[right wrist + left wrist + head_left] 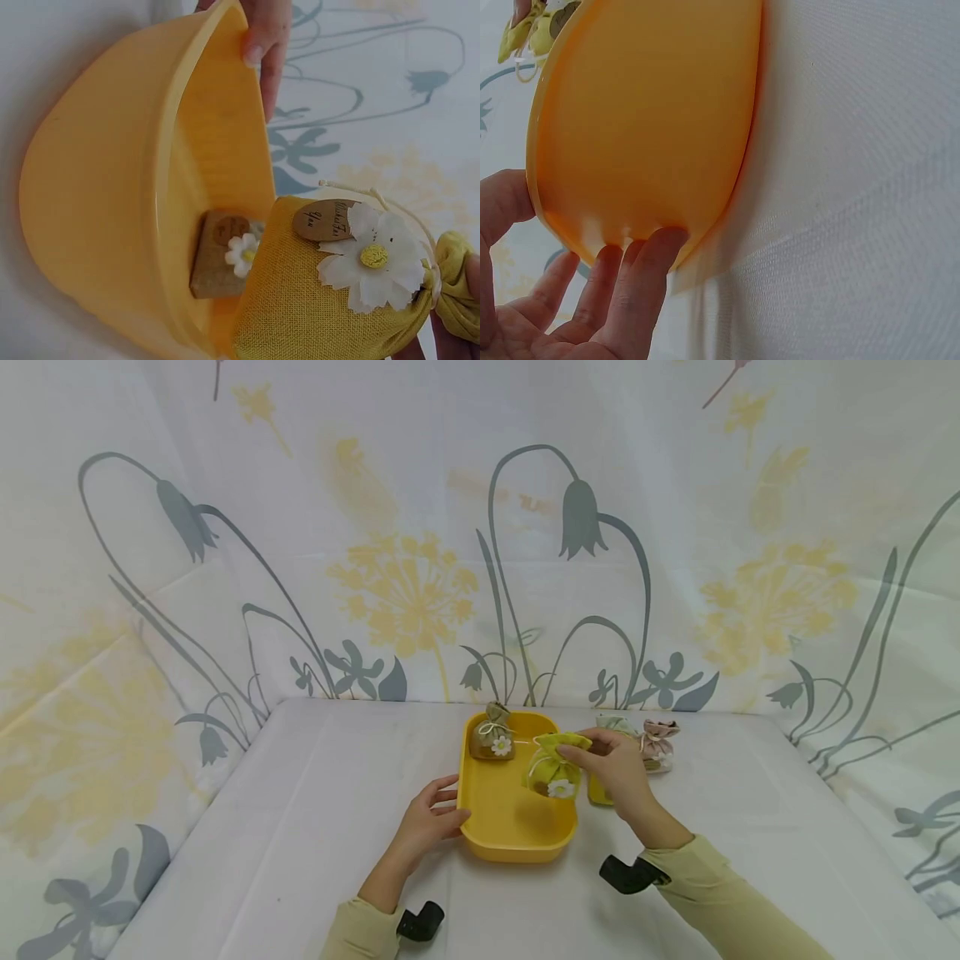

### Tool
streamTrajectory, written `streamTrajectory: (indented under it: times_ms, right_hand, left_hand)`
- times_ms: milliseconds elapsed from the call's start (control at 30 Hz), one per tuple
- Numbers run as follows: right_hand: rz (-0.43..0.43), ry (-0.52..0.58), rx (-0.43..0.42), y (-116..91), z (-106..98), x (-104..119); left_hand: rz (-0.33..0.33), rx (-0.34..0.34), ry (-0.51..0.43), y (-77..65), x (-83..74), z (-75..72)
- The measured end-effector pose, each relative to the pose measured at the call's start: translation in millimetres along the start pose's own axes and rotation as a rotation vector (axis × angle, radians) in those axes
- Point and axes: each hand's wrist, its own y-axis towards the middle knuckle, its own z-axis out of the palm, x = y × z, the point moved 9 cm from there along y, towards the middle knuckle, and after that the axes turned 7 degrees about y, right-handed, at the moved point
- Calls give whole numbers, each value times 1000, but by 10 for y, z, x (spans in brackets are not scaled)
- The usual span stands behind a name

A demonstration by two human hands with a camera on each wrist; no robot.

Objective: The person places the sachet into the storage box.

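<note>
A yellow plastic tray with deep walls stands on the table. My left hand holds its left wall, thumb over the rim and fingertips against the outside. Above the tray's right side, my right hand pinches the gathered neck of a yellow-green drawstring pouch. This pouch carries a white cloth flower and a small brown oval tag. Inside the tray, near the far left corner, sits a brown drawstring pouch with a white flower.
Right of the tray is a pink pouch. A pale green pouch and a yellow item are partly hidden by the right hand. White cloth covers the table, and a flower-printed curtain hangs behind.
</note>
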Motion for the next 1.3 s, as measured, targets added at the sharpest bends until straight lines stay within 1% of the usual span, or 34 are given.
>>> streamTrajectory:
  times_ms: [167,267,467,667,767,867,933,1000,1167,1233,1300]
  right_hand:
    - [-2,6,40,63,136,-11]
    - [14,16,70,112,224,-43]
    - [45,26,157,201,421,-95]
    - [78,-47,202,246,540,-136]
    - [80,-80,232,275,605,-127]
    - [75,-68,270,309,690,-94]
    - [80,-58,277,337,736,-83]
    - [87,-45,284,367,784,-84]
    - [118,-38,259,462,879,-135]
    - [139,-8,245,498,908,-169]
    - [151,30,244,529,934,-201]
  left_hand:
    - [-6,-13,12,2,6,-2]
    - [-12,-13,16,3,8,1]
    - [-6,-10,17,4,12,-7]
    - [0,8,9,-8,0,14]
    - [-4,8,10,-5,2,13]
    - [-2,9,9,6,9,5]
    - [1,15,-2,5,-4,3]
    - [5,26,-14,-11,-38,4]
    - [15,47,-21,-130,-234,14]
    - [19,50,-18,-177,-302,17]
    - [21,52,-19,-200,-335,24]
